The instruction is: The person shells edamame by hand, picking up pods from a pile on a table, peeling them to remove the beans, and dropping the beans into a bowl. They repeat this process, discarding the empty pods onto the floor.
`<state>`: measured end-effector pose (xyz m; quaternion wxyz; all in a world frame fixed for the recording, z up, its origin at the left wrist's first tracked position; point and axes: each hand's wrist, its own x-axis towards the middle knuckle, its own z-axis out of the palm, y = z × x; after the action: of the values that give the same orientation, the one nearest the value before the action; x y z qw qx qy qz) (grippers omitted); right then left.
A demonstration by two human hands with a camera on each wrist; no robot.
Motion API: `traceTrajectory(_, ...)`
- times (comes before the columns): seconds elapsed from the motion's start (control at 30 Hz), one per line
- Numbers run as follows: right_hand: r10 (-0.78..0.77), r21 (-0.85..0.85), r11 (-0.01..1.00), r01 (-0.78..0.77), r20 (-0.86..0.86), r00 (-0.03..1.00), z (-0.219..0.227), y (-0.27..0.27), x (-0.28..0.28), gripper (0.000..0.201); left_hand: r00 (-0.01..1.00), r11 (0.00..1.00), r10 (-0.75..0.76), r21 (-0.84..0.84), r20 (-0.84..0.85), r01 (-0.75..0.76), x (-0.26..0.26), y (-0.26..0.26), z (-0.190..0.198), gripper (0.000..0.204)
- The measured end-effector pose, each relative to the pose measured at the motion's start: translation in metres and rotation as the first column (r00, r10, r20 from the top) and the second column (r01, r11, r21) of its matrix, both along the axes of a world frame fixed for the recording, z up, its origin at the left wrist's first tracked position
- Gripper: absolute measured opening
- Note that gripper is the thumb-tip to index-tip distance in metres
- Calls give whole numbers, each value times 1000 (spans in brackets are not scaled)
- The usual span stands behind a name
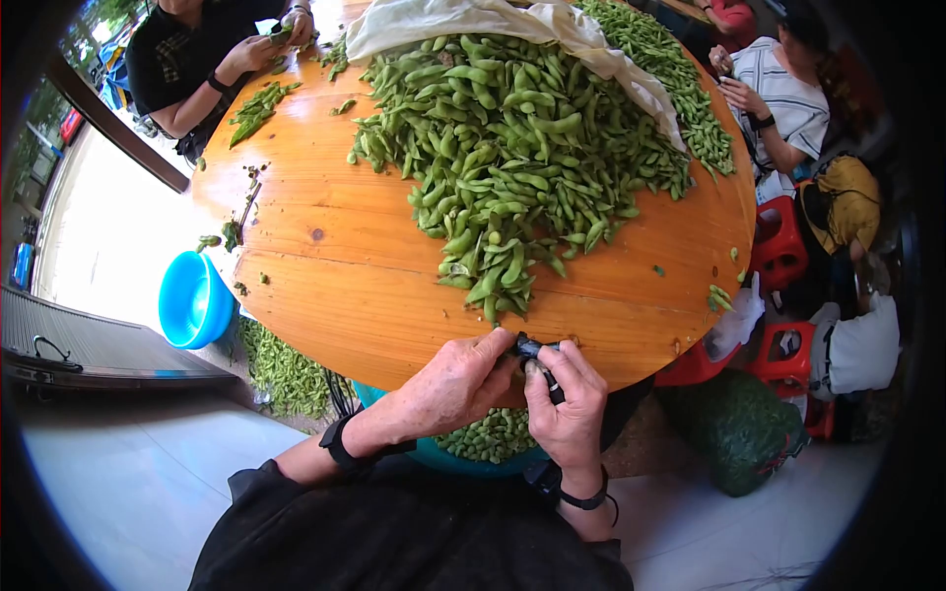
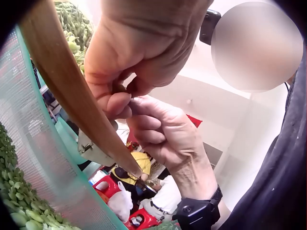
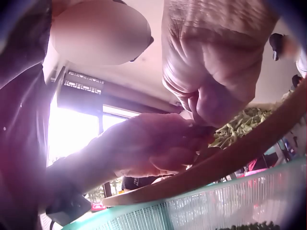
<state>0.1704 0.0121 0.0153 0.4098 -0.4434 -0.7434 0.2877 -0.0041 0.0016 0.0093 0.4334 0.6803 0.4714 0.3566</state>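
Both hands meet at the table's near edge, above a teal mesh basket (image 1: 434,455) that holds green shelled beans (image 1: 490,436). With curled fingers, my left hand (image 1: 455,372) grips a small black thing (image 1: 528,347) at its fingertips. My right hand (image 1: 569,402) pinches that same thing from the other side, thumb against the fingers; its exact kind cannot be told. A black band circles one right finger. Fingertips of the two hands touch in the left wrist view, where the fingers hide most of what they hold. Just beyond the hands lies a large heap of green soybean pods (image 1: 512,148).
The round wooden table (image 1: 325,266) carries the heap, a pale cloth (image 1: 453,22) and scattered pods. A blue basin (image 1: 195,300) stands at left, with more pods (image 1: 286,369) on the floor. Other people sit around the table; red stools (image 1: 778,241) and a green sack (image 1: 734,433) are at right.
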Motion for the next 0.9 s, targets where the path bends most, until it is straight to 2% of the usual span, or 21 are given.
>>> traceTrajectory(0.13, -5, 7, 1000, 5, -44, 999, 0, -1, 2, 15, 1000, 994, 30, 108, -6, -29, 3, -3, -3, 26)
traceTrajectory(0.27, -22, -21, 1000, 21, -63, 998, 10, -8, 12, 13, 999, 996, 26, 90, 36, -29, 4, -3, 9, 27)
traceTrajectory(0.33, -90, -167, 984, 61, -175, 980, 12, -17, 29, 12, 995, 997, -35, 77, 92, 28, 0, -5, 16, 30)
traceTrajectory(0.37, -125, -179, 980, 86, -221, 967, 14, -23, 44, 13, 995, 997, -35, 76, 91, 28, -4, -7, 19, 30)
traceTrajectory(0.4, -153, -195, 973, 121, -163, 975, 16, -30, 68, 14, 981, 984, -175, 53, 87, 170, -10, -10, 21, 30)
traceTrajectory(0.43, -210, -293, 944, 153, -174, 962, 28, -40, 86, 12, 947, 951, -309, 29, 88, 308, -16, -12, 22, 31)
traceTrajectory(0.47, -229, -178, 959, 223, -14, 973, 22, -50, 118, 13, 947, 951, -308, 26, 89, 307, -20, -15, 23, 31)
traceTrajectory(0.5, -150, -173, 967, 188, 211, 966, 29, -56, 150, 16, 911, 911, -412, 7, 33, 412, -23, -17, 23, 31)
traceTrajectory(0.53, 22, -233, 970, 64, 346, 938, 42, -56, 171, 17, 859, 859, -512, -17, -19, 511, -24, -19, 23, 31)
traceTrajectory(0.57, -43, -298, 939, 170, 390, 920, 48, -63, 177, 17, 907, 905, -420, 59, -44, 422, -19, -23, 15, 28)
traceTrajectory(0.6, -145, -363, 859, 360, 502, 853, 50, -71, 185, 19, 906, 905, -420, 60, -42, 422, -15, -21, 14, 28)
traceTrajectory(0.67, -223, -331, 803, 496, 604, 765, 42, -75, 197, 20, 983, 972, -70, 211, -171, 106, -6, -19, 13, 27)
traceTrajectory(0.7, -226, -330, 802, 498, 604, 765, 37, -74, 195, 20, 967, 972, -14, 224, -254, 73, -4, -15, 11, 29)
traceTrajectory(0.8, -271, -296, 851, 434, 461, 845, 23, -61, 167, 19, 938, 951, 50, 303, -343, 61, -1, -11, -5, 31)
traceTrajectory(0.9, -152, -306, 925, 224, 240, 959, 7, -42, 110, 15, 943, 942, 102, 336, -317, 11, 3, -9, -5, 26)
